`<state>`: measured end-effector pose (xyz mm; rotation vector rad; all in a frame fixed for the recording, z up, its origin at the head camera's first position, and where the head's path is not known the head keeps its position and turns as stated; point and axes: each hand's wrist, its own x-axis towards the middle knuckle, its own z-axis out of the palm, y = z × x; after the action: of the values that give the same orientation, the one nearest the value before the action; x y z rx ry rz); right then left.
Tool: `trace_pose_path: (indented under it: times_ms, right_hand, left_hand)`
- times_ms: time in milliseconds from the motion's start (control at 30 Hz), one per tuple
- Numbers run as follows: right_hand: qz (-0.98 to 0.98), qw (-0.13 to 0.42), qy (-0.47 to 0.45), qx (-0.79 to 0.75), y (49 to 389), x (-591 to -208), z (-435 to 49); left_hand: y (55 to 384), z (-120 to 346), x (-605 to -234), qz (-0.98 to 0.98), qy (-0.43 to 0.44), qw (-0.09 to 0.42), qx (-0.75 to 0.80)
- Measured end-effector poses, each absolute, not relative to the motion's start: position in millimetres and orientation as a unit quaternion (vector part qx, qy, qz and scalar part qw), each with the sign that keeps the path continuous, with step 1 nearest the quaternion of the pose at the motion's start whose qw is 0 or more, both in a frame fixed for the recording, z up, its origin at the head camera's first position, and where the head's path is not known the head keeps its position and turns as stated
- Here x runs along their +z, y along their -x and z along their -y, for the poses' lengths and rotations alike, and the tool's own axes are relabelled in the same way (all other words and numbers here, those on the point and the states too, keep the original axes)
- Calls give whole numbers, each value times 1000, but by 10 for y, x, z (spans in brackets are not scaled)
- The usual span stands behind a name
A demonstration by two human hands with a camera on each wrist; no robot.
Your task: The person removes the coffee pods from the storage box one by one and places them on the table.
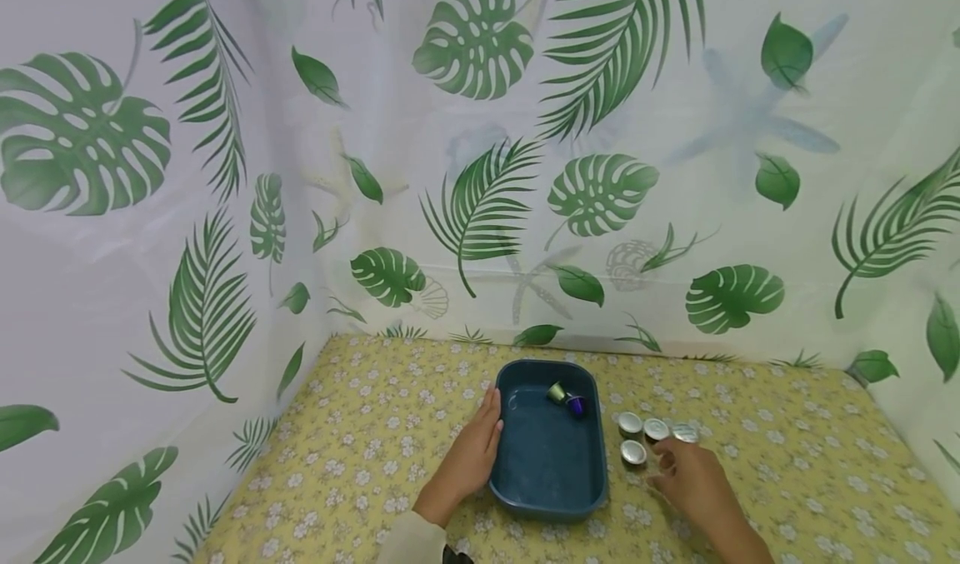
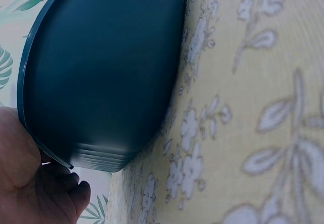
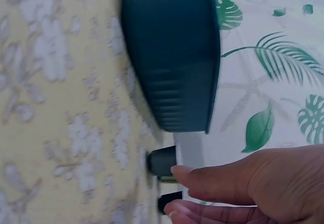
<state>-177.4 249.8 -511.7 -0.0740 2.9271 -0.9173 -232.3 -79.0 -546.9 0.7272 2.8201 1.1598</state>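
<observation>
A dark blue plastic tub stands on the table, with a green coffee capsule and a purple coffee capsule lying at its far right. My left hand rests along the tub's left side, fingers straight against the rim. To the right of the tub, several coffee capsules stand with their silver lids up, among them a front capsule and a middle one. My right hand is right beside them, thumb and fingers apart. In the right wrist view its thumb overlaps a dark capsule.
A yellow flowered cloth covers the table. White sheeting printed with green leaves hangs behind the table and along both sides.
</observation>
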Motion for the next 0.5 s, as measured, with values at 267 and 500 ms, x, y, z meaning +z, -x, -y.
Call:
trace_pose_path:
  times_ms: [267, 500]
  right_hand:
    - [-952, 50, 46, -300, 1727, -4937, -2451]
    - [-950, -37, 56, -305, 1726, -4848, -2336]
  left_hand:
    - [2313, 777, -5476, -897, -234, 7, 374]
    - [2321, 778, -5480, -897, -231, 8, 376]
